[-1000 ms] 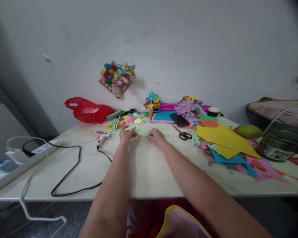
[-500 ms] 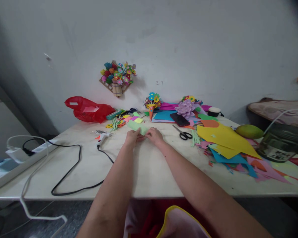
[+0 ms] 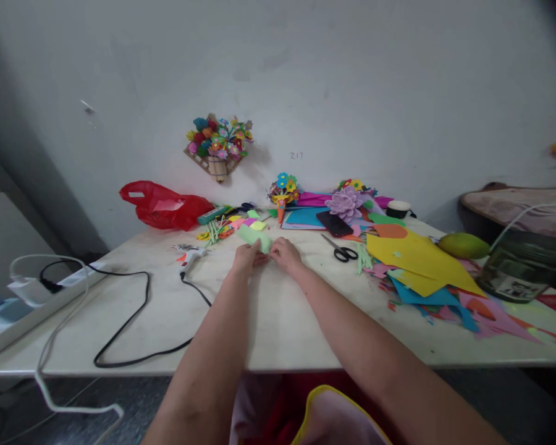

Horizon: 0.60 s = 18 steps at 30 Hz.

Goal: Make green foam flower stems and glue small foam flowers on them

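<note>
A light green sheet [image 3: 254, 235], paper or thin foam, is held above the middle of the table. My left hand [image 3: 247, 257] is closed on its near part, thumb on top. At the sheet's right end, my right hand [image 3: 286, 253] pinches with thumb and fingertips; the edge between them is partly hidden. To the left lies a white glue gun [image 3: 192, 259] with a black cord. Black-handled scissors [image 3: 343, 252] rest to the right of my hands. Behind the sheet are several small coloured cut pieces [image 3: 250, 221] and pale green strips [image 3: 215, 231].
Coloured sheets and scraps [image 3: 412, 256] cover the table's right side, beside a mango [image 3: 464, 245] and a glass jar [image 3: 519, 272]. A phone [image 3: 334, 223] and a purple flower [image 3: 345, 204] sit at the back. Left are a red plastic bag [image 3: 167, 207] and a power strip [image 3: 37, 300].
The right end of the green sheet looks slightly more curled or turned up between my hands. Both hands stay in nearly the same place; the view has shifted slightly.
</note>
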Available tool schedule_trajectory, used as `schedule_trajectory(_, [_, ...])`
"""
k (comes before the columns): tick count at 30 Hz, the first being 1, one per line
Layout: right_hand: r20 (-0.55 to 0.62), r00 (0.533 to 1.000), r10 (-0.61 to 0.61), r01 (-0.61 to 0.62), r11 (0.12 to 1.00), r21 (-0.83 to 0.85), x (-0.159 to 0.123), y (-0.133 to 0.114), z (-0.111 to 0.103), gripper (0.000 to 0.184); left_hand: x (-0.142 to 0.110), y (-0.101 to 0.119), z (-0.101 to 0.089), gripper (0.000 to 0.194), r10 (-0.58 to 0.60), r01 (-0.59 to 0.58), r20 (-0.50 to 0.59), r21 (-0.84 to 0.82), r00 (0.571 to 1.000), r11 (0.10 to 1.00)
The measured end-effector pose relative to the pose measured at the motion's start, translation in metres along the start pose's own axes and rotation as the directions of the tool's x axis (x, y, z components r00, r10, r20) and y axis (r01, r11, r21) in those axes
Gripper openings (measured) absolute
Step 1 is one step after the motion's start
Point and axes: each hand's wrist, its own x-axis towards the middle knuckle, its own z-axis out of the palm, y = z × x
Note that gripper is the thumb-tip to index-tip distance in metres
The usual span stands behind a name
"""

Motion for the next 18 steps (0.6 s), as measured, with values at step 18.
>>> schedule_trajectory(18, [0.043, 0.999, 0.026, -0.023, 0.997, -0.074, -0.004, -0.0053, -0.005, 0.013, -0.0063, 0.0017, -0.0022, 0.016, -0.013, 0.012, 0.169, 0.006, 0.985, 1.0])
